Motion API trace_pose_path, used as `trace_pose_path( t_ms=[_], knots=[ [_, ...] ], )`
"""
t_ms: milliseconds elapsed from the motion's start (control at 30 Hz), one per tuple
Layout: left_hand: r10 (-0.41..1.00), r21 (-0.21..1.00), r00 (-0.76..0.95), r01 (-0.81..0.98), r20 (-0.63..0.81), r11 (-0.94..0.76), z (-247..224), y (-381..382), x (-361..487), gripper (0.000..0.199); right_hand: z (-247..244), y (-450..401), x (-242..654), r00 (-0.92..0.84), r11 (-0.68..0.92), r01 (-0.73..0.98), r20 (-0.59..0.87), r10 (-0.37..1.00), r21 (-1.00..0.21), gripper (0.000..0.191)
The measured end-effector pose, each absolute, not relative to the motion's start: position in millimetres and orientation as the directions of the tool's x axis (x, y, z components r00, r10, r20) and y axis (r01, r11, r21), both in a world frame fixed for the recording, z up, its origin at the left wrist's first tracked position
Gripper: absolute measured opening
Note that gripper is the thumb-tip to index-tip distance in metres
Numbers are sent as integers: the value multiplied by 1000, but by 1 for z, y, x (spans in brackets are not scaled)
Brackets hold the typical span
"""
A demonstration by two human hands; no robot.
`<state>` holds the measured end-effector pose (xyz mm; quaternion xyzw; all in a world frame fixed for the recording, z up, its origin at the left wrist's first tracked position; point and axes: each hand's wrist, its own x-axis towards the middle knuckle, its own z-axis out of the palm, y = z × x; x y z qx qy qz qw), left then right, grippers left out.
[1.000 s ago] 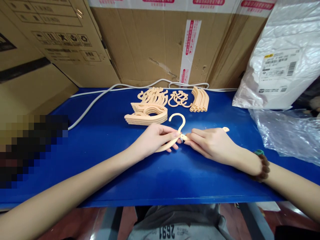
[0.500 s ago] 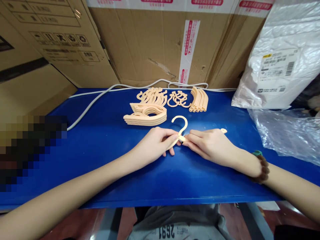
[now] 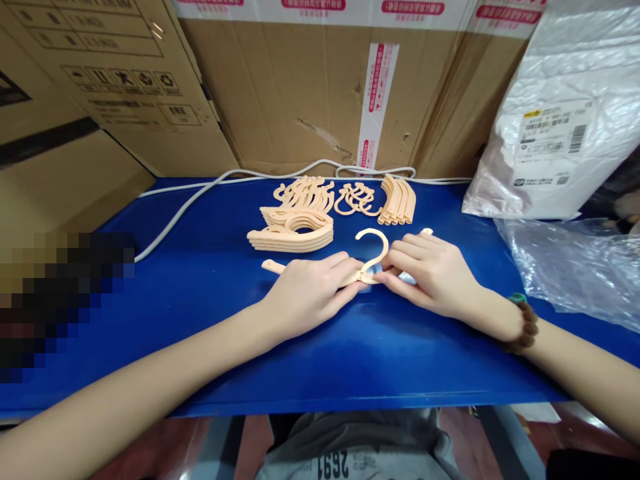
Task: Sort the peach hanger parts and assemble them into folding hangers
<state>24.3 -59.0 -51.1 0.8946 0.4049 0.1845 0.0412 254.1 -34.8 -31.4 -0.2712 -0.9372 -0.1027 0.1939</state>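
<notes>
A cream plastic hanger [image 3: 384, 248] is held between both hands over the blue table, its hook curving up and its middle joint between my fingertips. My left hand [image 3: 313, 287] is closed round the left arm of the hanger, whose end pokes out beyond the knuckles. On the other side my right hand [image 3: 433, 270] grips the right arm, with its tip showing above the fingers. Behind them lie a stack of folded hangers [image 3: 293, 240], a pile of curved arms [image 3: 307, 193], loose hooks [image 3: 356, 200] and a row of arm pieces [image 3: 399, 200].
A white cable [image 3: 173, 223] runs along the back of the blue table [image 3: 200, 373]. Cardboard boxes [image 3: 290, 87] stand behind it. At the right are a white parcel bag [image 3: 550, 153] and clear plastic wrap [image 3: 575, 267].
The hook has shifted right and tilted. My left hand has turned palm down over the left arm, whose end now shows. The right arm's tip has moved up and left.
</notes>
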Motion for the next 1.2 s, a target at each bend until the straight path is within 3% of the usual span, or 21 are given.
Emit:
trace_pose_path(
  t_ms=[200, 433, 1200],
  knots=[
    [732, 223, 593, 705, 335, -673, -51, -59, 22, 26, -20, -39, 257, -642, 730, 659, 641, 421, 181, 17],
    [745, 250, 543, 716, 388, -652, -54, -58, 20, 27, -25, -48, 255, -716, 793, 603, 499, 488, 89, 20],
    [727, 197, 603, 709, 329, -677, -51, -60, 22, 31, -38, -42, 252, -729, 807, 586, 481, 487, 73, 24]
  ],
)
